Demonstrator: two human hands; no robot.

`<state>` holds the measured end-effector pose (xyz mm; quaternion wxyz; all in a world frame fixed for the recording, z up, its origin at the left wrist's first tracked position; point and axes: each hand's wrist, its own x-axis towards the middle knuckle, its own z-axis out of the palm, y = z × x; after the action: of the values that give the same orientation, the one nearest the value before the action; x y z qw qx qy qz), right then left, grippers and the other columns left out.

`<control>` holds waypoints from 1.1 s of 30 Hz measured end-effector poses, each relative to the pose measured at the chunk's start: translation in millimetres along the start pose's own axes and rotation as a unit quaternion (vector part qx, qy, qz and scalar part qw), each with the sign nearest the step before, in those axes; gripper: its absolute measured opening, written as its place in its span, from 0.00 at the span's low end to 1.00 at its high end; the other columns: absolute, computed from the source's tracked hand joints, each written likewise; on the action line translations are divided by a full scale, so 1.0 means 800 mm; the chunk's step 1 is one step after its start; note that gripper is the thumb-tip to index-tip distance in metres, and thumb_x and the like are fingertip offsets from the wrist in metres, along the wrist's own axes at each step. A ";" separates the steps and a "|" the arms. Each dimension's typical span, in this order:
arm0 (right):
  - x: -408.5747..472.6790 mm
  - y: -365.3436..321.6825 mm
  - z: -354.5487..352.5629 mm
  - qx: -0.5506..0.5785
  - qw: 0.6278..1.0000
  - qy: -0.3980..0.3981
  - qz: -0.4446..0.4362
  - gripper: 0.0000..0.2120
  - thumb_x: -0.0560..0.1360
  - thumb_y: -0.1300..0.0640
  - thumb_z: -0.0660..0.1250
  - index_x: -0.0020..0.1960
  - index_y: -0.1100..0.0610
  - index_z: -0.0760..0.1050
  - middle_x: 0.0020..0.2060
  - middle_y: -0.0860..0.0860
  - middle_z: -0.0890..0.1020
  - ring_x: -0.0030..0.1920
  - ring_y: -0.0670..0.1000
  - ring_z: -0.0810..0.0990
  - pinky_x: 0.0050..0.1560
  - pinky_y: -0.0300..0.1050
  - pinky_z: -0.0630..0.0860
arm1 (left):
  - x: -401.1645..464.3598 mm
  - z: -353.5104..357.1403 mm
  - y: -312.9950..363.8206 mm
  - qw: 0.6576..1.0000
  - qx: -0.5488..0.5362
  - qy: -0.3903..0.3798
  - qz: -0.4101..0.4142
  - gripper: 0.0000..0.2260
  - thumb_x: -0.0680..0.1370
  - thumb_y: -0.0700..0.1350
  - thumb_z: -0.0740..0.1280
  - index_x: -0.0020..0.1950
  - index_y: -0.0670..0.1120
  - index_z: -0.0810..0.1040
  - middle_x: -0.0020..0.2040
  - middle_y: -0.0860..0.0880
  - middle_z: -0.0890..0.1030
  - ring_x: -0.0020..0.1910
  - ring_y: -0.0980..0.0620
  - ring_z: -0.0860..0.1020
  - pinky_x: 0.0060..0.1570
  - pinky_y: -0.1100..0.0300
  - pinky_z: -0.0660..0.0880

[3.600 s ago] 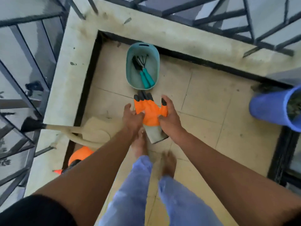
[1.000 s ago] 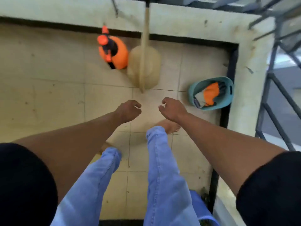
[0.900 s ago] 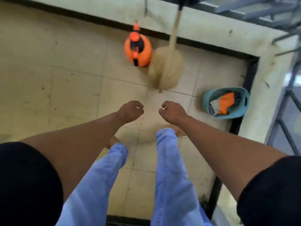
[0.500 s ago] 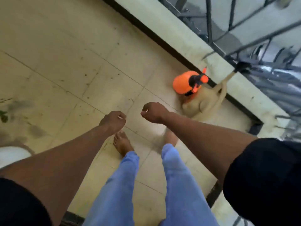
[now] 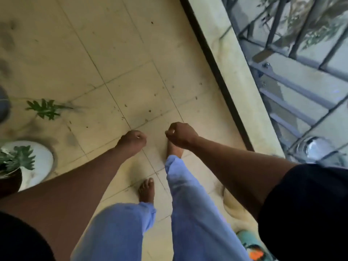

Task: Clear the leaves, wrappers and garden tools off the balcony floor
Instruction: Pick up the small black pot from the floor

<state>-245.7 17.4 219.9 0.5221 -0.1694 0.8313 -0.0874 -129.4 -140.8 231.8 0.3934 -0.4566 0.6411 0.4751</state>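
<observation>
Head view: both fists clenched, holding nothing, above the balcony floor (image 5: 131,53).
Left hand (image 5: 131,141) and right hand (image 5: 180,136) hang centre; a green leaf (image 5: 44,109) lies at nine o'clock, the teal basket (image 5: 252,245) at five o'clock.

— Where is there room around the green leaf (image 5: 45,109)?

— I see bare floor tile (image 5: 131,46) from the leaf across to the raised ledge (image 5: 239,76); my hands could pass there.

— What blocks?

— On the near side of the leaf, a white pot (image 5: 40,162) with a plant. Past the ledge, railing bars (image 5: 293,85). A dark blurred shape (image 5: 3,106) sits just left of the leaf.
</observation>
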 end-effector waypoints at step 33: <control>0.516 -0.579 -0.382 -0.287 0.944 -0.095 -0.134 0.14 0.80 0.51 0.62 0.62 0.54 0.78 0.57 0.55 0.83 0.58 0.57 0.81 0.57 0.50 0.79 | 0.288 -0.614 0.216 0.956 -0.264 0.123 -0.041 0.10 0.78 0.44 0.68 0.58 0.50 0.83 0.57 0.45 0.85 0.56 0.42 0.83 0.59 0.48 0.81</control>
<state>-595.9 -575.7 156.9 0.5114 -0.4293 0.7373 0.1028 -392.5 -642.5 176.2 0.1964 -0.6247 0.5173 0.5510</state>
